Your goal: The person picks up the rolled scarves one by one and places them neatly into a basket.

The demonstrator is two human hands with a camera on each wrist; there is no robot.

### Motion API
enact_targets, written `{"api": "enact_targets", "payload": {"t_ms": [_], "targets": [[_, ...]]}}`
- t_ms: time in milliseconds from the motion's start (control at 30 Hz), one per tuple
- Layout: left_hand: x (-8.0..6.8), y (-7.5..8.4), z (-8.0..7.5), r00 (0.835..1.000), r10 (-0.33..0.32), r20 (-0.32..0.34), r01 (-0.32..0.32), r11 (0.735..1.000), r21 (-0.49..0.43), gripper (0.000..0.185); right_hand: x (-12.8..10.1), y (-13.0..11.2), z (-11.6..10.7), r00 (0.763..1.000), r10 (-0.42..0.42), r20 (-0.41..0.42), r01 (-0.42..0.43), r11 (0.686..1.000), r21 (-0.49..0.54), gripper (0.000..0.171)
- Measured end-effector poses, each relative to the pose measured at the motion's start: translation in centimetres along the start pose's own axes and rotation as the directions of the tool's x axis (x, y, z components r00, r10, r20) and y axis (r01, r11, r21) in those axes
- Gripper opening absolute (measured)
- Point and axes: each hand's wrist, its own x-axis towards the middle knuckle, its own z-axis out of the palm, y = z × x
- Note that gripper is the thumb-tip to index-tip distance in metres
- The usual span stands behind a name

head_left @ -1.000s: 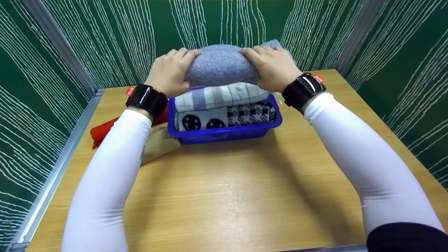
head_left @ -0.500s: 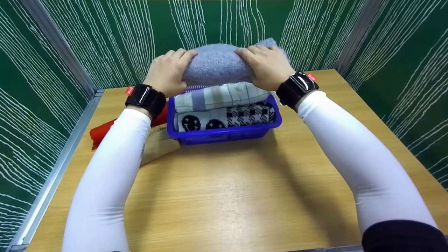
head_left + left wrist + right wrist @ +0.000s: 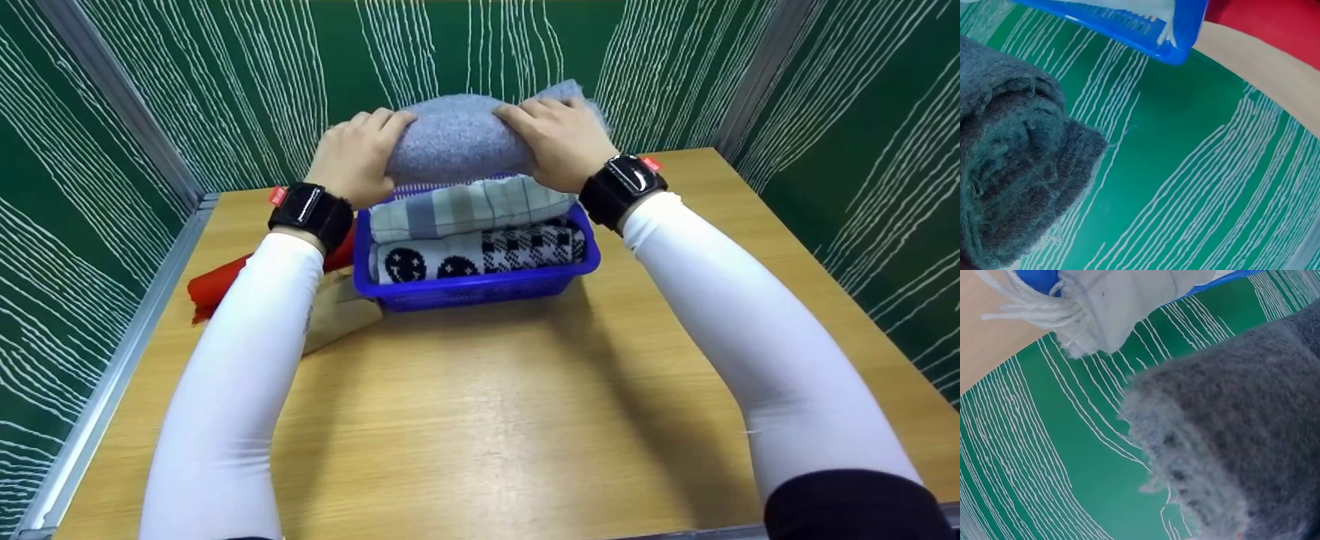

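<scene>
A rolled grey scarf (image 3: 457, 139) is held up in the air, over the far side of a blue basket. My left hand (image 3: 356, 159) grips its left end and my right hand (image 3: 562, 142) its right part, thumbs toward me. A loose flap sticks up beyond the right hand. The wrist views show the fuzzy rolled end (image 3: 1010, 163) on the left and a frayed edge (image 3: 1168, 455) on the right. Inside the basket (image 3: 480, 285) lie a pale plaid scarf roll (image 3: 480, 208) and a black-and-white patterned roll (image 3: 480, 255). The fingers' undersides are hidden.
Left of the basket, a red cloth roll (image 3: 217, 285) and a beige flat item (image 3: 341, 315) lie partly behind my left forearm. Green walls with white streaks (image 3: 480, 45) enclose the wooden table (image 3: 480, 420) at the back and sides.
Both hands have drifted slightly left with the grey scarf, the right hand more so. The whole view has also shifted a little. The basket and its rolls look unchanged.
</scene>
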Motion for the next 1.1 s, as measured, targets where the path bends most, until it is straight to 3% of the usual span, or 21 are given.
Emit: {"api": "enact_targets", "payload": {"t_ms": [1100], "targets": [[0.7,-1.1,1.6,1.000,-0.015,0.009,0.014,1.000,0.025,0.073,1.8,0.7,2.0,1.000,-0.014,0.016,0.015,1.000,-0.020,0.076]]}}
